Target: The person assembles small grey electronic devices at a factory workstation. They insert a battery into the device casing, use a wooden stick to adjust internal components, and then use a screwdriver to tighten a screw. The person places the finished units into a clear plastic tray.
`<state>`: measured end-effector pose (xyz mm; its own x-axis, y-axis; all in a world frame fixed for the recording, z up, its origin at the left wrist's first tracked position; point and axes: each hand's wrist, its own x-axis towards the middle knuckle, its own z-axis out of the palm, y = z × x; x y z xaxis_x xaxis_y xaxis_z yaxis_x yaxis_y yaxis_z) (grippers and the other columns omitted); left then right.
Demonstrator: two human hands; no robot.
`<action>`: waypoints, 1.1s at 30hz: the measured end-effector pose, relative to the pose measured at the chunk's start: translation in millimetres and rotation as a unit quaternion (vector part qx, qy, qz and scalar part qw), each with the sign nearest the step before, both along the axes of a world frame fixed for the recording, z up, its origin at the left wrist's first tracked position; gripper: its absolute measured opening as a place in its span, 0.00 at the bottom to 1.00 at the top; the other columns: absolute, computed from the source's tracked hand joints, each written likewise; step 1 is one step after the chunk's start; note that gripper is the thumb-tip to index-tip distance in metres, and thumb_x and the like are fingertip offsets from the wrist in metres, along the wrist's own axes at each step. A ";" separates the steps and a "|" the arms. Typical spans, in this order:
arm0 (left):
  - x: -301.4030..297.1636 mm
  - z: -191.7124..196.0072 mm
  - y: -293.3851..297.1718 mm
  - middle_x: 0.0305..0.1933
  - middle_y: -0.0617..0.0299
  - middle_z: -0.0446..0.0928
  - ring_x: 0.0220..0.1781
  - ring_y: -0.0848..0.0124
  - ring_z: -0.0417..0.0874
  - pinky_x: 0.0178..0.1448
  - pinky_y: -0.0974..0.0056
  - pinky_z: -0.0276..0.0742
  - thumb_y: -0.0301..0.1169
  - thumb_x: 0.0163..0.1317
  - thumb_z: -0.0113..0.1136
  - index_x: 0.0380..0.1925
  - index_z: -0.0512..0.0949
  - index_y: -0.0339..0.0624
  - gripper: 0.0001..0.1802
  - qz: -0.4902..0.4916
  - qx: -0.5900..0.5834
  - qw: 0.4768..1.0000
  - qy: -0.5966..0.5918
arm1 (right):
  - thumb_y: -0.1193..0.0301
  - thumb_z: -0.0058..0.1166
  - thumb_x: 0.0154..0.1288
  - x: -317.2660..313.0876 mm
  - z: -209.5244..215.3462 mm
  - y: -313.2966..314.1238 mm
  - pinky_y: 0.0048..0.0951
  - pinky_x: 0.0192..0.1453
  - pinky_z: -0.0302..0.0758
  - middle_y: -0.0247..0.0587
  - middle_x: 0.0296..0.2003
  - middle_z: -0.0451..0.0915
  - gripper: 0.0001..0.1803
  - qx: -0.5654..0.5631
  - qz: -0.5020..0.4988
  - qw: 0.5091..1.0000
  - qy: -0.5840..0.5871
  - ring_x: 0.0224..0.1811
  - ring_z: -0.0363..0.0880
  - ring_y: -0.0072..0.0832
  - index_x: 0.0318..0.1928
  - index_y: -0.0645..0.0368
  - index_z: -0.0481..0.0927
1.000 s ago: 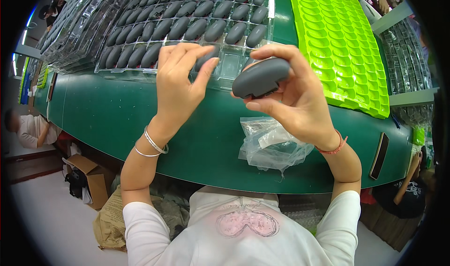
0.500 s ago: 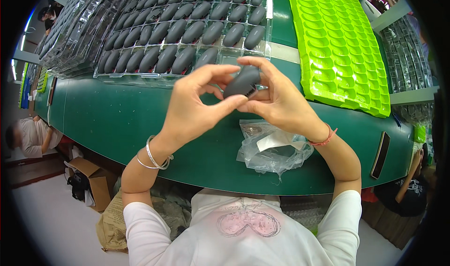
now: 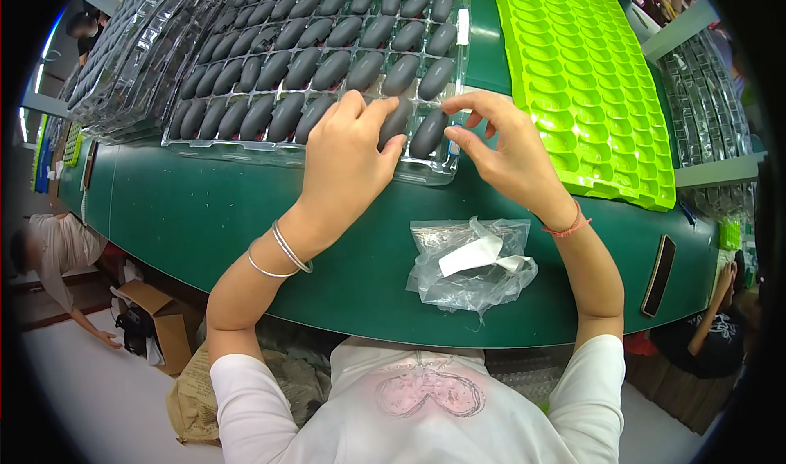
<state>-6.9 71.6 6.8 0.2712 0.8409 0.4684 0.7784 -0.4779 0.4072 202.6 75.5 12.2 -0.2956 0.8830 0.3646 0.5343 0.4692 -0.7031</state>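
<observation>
A clear plastic tray (image 3: 270,150) holds rows of dark grey, oval computer mice (image 3: 305,68). At its near right part, my left hand (image 3: 348,149) has thumb and forefinger closed around one mouse (image 3: 394,127) lying in the front row; the fingers partly cover it. Just right of that, another mouse (image 3: 428,134) rests in the corner pocket. My right hand (image 3: 503,141) is beside this corner mouse, thumb and forefinger apart, holding nothing. A small blue and white label (image 3: 453,142) shows by its thumb.
A lime-green moulded tray (image 3: 573,87) lies to the right. Stacked clear trays (image 3: 135,63) stand at the left. A crumpled plastic bag (image 3: 475,263) sits in front of me, and a phone (image 3: 659,276) near the right edge. Other people are at both sides.
The mouse held up between both hands is now down at the tray. My hands have moved apart: the left is at a front-row mouse, the right has let go.
</observation>
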 end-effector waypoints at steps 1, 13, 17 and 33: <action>0.7 0.9 -0.9 0.31 0.58 0.73 0.30 0.64 0.76 0.36 0.62 0.75 0.27 0.47 0.72 0.45 0.80 0.40 0.22 0.001 0.004 1.000 0.010 | 0.75 0.62 0.56 -0.1 0.9 -1.1 0.34 0.46 0.73 0.42 0.40 0.82 0.14 -0.008 0.002 1.000 0.005 0.38 0.78 0.35 0.44 0.60 0.80; -4.1 2.3 -10.3 0.32 0.56 0.73 0.36 0.58 0.73 0.41 0.57 0.72 0.31 0.54 0.67 0.45 0.79 0.34 0.19 -0.025 0.045 0.997 0.050 | 0.75 0.62 0.58 5.7 -1.2 0.5 0.30 0.43 0.75 0.40 0.49 0.79 0.16 0.005 0.025 0.999 -0.031 0.42 0.77 0.32 0.47 0.57 0.80; -4.3 2.2 1.3 0.32 0.57 0.74 0.36 0.58 0.73 0.41 0.58 0.72 0.30 0.51 0.69 0.44 0.80 0.38 0.19 -0.024 0.064 0.997 0.024 | 0.75 0.62 0.58 3.7 -0.5 0.7 0.30 0.45 0.75 0.40 0.50 0.79 0.15 0.027 0.028 0.998 -0.055 0.46 0.76 0.33 0.47 0.57 0.80; -8.9 -6.3 2.6 0.32 0.60 0.74 0.41 0.60 0.73 0.45 0.59 0.74 0.33 0.50 0.70 0.45 0.82 0.42 0.20 -0.020 0.062 0.998 0.025 | 0.75 0.63 0.57 -0.2 7.8 -4.6 0.35 0.50 0.74 0.44 0.47 0.79 0.13 -0.025 0.038 0.997 -0.055 0.44 0.78 0.39 0.44 0.63 0.80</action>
